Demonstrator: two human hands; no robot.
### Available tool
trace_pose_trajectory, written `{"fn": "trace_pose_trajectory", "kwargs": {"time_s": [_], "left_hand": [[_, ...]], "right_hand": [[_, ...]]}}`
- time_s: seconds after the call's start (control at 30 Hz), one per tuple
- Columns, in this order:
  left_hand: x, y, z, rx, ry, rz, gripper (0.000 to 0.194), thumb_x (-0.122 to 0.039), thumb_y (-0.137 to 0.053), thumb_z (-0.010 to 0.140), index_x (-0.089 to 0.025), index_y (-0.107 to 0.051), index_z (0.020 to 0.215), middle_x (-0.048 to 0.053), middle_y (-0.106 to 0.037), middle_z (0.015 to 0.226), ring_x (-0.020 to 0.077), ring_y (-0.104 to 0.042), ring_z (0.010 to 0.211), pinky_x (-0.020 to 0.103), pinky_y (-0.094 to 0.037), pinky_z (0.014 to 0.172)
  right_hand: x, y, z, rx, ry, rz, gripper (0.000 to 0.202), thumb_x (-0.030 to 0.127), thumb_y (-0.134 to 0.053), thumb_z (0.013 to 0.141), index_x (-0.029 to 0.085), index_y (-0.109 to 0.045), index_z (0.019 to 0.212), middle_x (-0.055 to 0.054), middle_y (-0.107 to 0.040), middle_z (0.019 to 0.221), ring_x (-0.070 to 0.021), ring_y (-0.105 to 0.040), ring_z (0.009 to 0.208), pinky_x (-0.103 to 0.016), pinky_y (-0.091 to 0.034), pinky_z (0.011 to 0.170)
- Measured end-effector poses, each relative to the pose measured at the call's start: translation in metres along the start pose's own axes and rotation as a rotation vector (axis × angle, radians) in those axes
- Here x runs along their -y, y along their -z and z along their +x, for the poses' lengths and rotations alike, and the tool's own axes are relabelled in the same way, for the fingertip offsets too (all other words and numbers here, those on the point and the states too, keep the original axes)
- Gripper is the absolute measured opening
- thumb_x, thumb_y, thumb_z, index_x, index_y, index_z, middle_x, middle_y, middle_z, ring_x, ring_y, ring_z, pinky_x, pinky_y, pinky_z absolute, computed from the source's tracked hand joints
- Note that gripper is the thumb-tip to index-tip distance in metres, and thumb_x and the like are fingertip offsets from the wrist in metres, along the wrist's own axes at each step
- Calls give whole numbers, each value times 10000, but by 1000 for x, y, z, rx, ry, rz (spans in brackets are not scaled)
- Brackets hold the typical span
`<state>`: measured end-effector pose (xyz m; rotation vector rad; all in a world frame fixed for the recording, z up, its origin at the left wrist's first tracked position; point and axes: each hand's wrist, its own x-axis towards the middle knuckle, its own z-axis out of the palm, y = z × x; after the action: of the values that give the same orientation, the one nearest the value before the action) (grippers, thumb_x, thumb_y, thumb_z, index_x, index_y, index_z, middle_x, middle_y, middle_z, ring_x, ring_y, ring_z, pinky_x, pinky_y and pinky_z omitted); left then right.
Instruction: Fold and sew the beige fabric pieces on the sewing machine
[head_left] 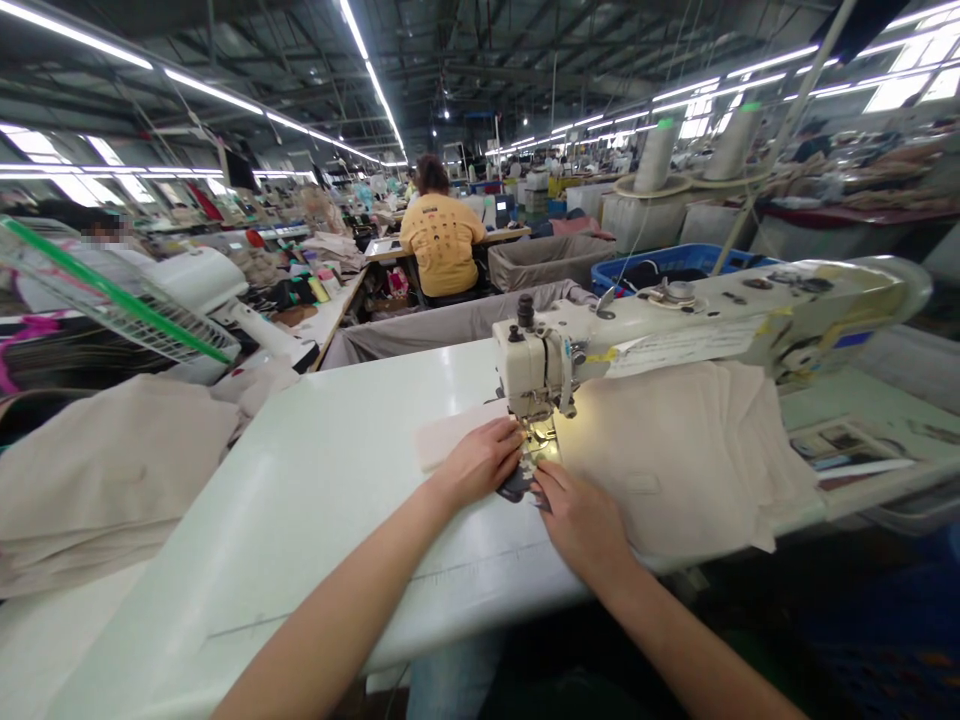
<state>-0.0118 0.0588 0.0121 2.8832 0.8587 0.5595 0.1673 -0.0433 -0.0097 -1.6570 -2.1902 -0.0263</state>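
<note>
A white sewing machine (525, 365) stands on the pale table (322, 470), its lamp lighting the needle area. Just left of the presser foot, my left hand (484, 460) has its fingers bent together on a small dark piece (516, 488). My right hand (581, 515) pinches the near right edge of that dark piece, which is partly covered by the fingers. Behind my left hand lies a pale strip (450, 435). A stack of beige fabric pieces (675, 460) is right of the needle, under the machine arm.
Beige fabric (105, 470) is heaped at the left, near a fan with a green rim (112, 285). Grey cloth bins (450, 325) and a blue basket (675, 260) stand behind the table. A person in a yellow shirt (442, 245) sits farther back.
</note>
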Motion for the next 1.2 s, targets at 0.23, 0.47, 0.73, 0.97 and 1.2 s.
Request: {"fn": "trace_pose_trajectory", "kwargs": {"time_s": [0.23,0.47,0.73,0.97,1.2], "left_hand": [[0,-2,1,0,53,-11,289,-296,-385,1040,-180,-598,1198,128,-611,1212,244,-586,1167,412,-510,1043],[-22,3,-5,49,189,96,225,-253,-458,1006,-175,-587,1174,128,-623,1152,265,-588,1124,423,-524,997],[-58,21,-38,156,322,101,185,-218,-490,982,-177,-629,1097,112,-679,1080,275,-629,1014,434,-547,900],[-22,42,-52,234,340,180,263,-174,-405,994,-166,-650,1088,129,-653,1135,269,-626,1059,390,-552,860],[-38,36,-57,276,858,449,293,-315,-365,1008,-121,-572,1083,147,-602,1070,269,-695,859,359,-549,680]], "right_hand": [[1,3,1,33,-10,1,274,155,-485,988,192,-718,1126,-93,-711,1265,-188,-731,856,-282,-550,725],[1,4,-2,39,-64,2,252,170,-498,988,193,-710,1123,-86,-702,1282,-193,-727,899,-272,-539,727],[-3,4,-5,-19,-79,36,232,147,-524,958,182,-719,1080,-88,-720,1238,-194,-725,880,-271,-534,740],[-13,11,-12,-123,-84,183,337,114,-487,906,190,-707,1151,-84,-728,1188,-224,-712,933,-309,-555,747],[-22,25,-26,-69,-13,426,378,89,-481,827,223,-734,1074,-64,-703,1088,-202,-678,908,-309,-553,807]]}}
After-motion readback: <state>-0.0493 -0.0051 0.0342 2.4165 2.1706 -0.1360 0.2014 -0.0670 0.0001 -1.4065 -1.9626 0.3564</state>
